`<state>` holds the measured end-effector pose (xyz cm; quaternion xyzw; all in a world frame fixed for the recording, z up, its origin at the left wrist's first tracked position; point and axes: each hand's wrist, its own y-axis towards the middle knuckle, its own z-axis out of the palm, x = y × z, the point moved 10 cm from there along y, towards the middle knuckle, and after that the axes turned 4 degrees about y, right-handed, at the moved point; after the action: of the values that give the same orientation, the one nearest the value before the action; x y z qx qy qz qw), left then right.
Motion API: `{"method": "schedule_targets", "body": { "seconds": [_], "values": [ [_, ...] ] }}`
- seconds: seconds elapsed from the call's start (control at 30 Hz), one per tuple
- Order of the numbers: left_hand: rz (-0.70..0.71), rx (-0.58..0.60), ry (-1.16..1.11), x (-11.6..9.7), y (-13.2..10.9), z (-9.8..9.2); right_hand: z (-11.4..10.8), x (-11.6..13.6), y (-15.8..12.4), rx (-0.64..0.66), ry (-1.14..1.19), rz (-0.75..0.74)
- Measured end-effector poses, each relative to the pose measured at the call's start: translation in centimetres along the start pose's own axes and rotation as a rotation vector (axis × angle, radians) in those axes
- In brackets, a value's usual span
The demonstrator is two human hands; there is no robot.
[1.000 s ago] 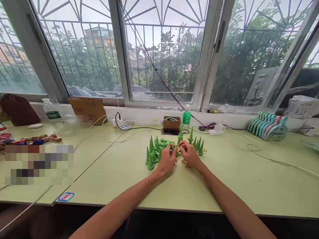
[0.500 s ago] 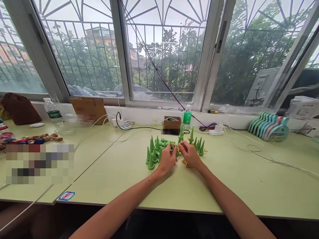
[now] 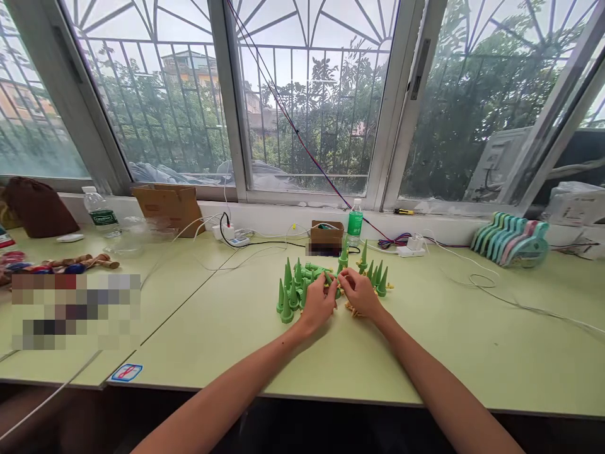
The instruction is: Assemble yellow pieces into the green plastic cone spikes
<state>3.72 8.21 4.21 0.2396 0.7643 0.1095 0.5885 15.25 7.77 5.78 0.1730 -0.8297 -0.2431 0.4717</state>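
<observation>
Both my hands meet at the middle of a pale green table [image 3: 425, 353], over a cluster of green plastic cones [image 3: 289, 291]. My left hand [image 3: 317, 304] is closed round a green cone piece [image 3: 328, 278] lying on its side. My right hand [image 3: 360, 292] pinches at the same spot, fingertips against the cone's end; what it holds is too small to name. Several cones stand upright to the left, and more green cones [image 3: 378, 275] stand behind my right hand. Small yellow pieces [image 3: 350, 308] lie under my right wrist.
A small brown box [image 3: 326, 238] and a green-labelled bottle [image 3: 354, 222] stand behind the cones. Cables and a power strip [image 3: 234, 238] run along the sill. A cardboard box [image 3: 167, 207] and a water bottle [image 3: 99, 213] are at left, stacked coloured pieces [image 3: 510, 238] at right.
Almost nothing: both hands stay at the same spot, the fingers shifting slightly on the cone piece; the camera view drifted a little.
</observation>
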Motion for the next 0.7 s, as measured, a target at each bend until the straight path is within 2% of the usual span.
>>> {"method": "schedule_targets", "body": {
  "seconds": [0.7],
  "values": [
    [0.002,0.058,-0.018,-0.29,-0.21,0.49,0.20,-0.69,0.02,0.005,-0.015,0.003]
  ]
}}
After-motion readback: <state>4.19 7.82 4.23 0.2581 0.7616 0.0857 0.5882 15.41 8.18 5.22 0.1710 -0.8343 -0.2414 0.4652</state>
